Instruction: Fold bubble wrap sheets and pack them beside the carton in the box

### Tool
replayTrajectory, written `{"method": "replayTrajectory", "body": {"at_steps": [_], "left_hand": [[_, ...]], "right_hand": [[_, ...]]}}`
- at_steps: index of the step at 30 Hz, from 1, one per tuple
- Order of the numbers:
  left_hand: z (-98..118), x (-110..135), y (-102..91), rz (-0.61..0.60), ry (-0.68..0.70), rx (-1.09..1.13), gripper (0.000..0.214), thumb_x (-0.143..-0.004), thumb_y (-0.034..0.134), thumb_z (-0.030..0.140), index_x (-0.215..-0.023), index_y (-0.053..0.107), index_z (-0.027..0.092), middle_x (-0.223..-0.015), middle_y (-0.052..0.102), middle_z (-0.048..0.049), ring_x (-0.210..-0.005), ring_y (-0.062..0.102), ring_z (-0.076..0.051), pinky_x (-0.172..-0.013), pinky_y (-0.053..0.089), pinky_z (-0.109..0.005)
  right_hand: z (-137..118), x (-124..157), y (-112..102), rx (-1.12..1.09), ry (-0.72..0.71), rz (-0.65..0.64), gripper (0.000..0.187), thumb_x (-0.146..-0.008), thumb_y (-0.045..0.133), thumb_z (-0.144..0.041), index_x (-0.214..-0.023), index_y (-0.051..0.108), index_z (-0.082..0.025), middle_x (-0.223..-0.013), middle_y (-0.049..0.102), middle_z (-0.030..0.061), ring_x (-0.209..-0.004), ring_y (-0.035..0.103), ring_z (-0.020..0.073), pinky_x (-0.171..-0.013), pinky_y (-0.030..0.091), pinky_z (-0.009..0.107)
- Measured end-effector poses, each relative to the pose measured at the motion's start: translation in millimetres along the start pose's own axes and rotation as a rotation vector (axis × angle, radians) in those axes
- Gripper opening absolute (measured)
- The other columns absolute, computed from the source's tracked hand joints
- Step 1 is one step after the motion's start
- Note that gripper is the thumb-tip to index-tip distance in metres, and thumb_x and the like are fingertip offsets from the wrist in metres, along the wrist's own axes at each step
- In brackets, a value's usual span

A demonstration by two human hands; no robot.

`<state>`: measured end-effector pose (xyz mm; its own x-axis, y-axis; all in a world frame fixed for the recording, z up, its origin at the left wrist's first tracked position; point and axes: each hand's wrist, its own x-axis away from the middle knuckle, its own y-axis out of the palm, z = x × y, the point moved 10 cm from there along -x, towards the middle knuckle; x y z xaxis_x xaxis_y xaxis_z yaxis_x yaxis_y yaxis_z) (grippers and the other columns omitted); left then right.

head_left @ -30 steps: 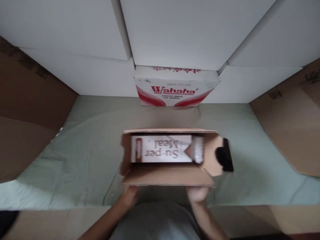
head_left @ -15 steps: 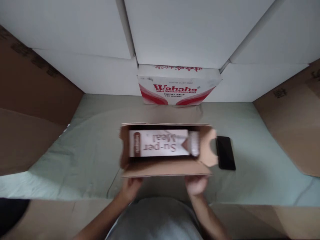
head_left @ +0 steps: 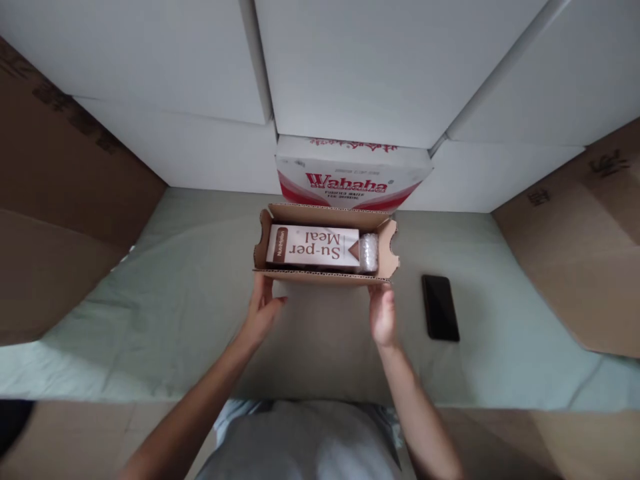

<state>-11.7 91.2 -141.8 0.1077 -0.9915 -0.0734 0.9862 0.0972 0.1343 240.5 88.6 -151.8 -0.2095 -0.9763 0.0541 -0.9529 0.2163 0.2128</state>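
Note:
An open brown cardboard box [head_left: 325, 277] lies on the pale green cloth, well out in front of me. Inside it lies a white and brown "Su-per Meal" carton [head_left: 314, 248] with a small bubble-wrapped item [head_left: 369, 252] at its right end. My left hand [head_left: 264, 312] reaches to the box's near left corner, fingers spread and touching the front wall. My right hand [head_left: 384, 313] touches the near right corner with fingers extended. Neither hand wraps around anything.
A black phone [head_left: 440, 307] lies on the cloth right of the box. A white and red "Wahaha" carton [head_left: 353, 175] stands right behind the box, under stacked white boxes [head_left: 350, 67]. Brown cartons [head_left: 60, 200] flank both sides.
The open box has slid away from me toward the Wahaha carton, and my arms have stretched out with it. The phone, earlier partly behind the box's right flap, now lies fully uncovered.

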Motion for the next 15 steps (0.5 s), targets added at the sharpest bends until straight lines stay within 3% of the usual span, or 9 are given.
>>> {"method": "replayTrajectory", "body": {"at_steps": [4, 6, 8, 9, 11, 13, 15], "left_hand": [[-2.1, -4.0, -0.5, 0.024, -0.020, -0.052, 0.076, -0.064, 0.061, 0.020, -0.136, 0.038, 0.027, -0.145, 0.038, -0.0054, -0.139, 0.028, -0.028, -0.117, 0.014, -0.048], [-3.4, -3.0, -5.3, 0.046, -0.033, -0.094, 0.074, -0.065, 0.061, 0.022, -0.135, 0.038, 0.027, -0.145, 0.038, -0.0053, -0.139, 0.027, -0.028, -0.117, 0.014, -0.049], [-7.8, -0.7, -11.0, 0.075, -0.058, -0.124, 0.072, -0.067, 0.062, 0.024, -0.135, 0.038, 0.027, -0.146, 0.036, -0.0055, -0.140, 0.025, -0.029, -0.117, 0.013, -0.050], [-11.8, 1.0, -13.0, 0.086, -0.078, -0.130, 0.072, -0.067, 0.062, 0.025, -0.135, 0.038, 0.028, -0.146, 0.035, -0.0059, -0.140, 0.023, -0.029, -0.116, 0.012, -0.050], [-21.7, 5.0, -14.7, 0.101, -0.128, -0.127, 0.073, -0.067, 0.063, 0.026, -0.135, 0.037, 0.028, -0.147, 0.034, -0.0069, -0.141, 0.022, -0.030, -0.116, 0.013, -0.052], [-29.7, 8.7, -11.7, 0.099, -0.162, -0.110, 0.075, -0.067, 0.063, 0.027, -0.136, 0.035, 0.029, -0.148, 0.031, -0.0078, -0.141, 0.021, -0.031, -0.114, 0.016, -0.053], [-32.2, 10.6, -7.0, 0.103, -0.161, -0.094, 0.077, -0.067, 0.063, 0.027, -0.137, 0.031, 0.029, -0.149, 0.028, -0.0079, -0.141, 0.020, -0.031, -0.114, 0.019, -0.053]], "right_hand": [[-30.4, -13.9, -11.9, 0.061, -0.093, 0.006, 0.053, -0.085, 0.035, -0.064, -0.114, 0.060, -0.028, -0.125, 0.061, 0.0058, -0.121, 0.052, 0.0223, -0.103, 0.037, 0.045], [-71.6, -21.0, -25.9, 0.233, -0.224, 0.096, 0.045, -0.086, 0.042, -0.056, -0.116, 0.058, -0.026, -0.123, 0.061, 0.0071, -0.114, 0.057, 0.0234, -0.098, 0.041, 0.045], [-132.3, -26.1, -23.3, 0.505, -0.460, 0.153, 0.042, -0.082, 0.058, -0.042, -0.120, 0.055, -0.026, -0.124, 0.059, 0.0077, -0.105, 0.060, 0.0231, -0.091, 0.046, 0.042], [-156.7, -31.2, -9.4, 0.625, -0.540, 0.089, 0.038, -0.082, 0.058, -0.038, -0.118, 0.057, -0.026, -0.121, 0.060, 0.0076, -0.099, 0.062, 0.0219, -0.086, 0.048, 0.039], [-180.4, -45.5, 35.7, 0.912, -0.584, -0.196, 0.022, -0.085, 0.054, -0.029, -0.104, 0.064, -0.025, -0.108, 0.066, 0.0057, -0.089, 0.063, 0.0194, -0.081, 0.048, 0.035], [-176.2, -59.6, 75.1, 1.199, -0.522, -0.476, 0.018, -0.084, 0.053, -0.024, -0.095, 0.067, -0.024, -0.094, 0.070, 0.0030, -0.079, 0.064, 0.0176, -0.073, 0.047, 0.031], [-159.0, -74.5, 97.3, 1.463, -0.415, -0.642, 0.016, -0.080, 0.054, -0.020, -0.088, 0.068, -0.023, -0.082, 0.070, 0.0015, -0.070, 0.062, 0.0166, -0.062, 0.044, 0.028]]}}
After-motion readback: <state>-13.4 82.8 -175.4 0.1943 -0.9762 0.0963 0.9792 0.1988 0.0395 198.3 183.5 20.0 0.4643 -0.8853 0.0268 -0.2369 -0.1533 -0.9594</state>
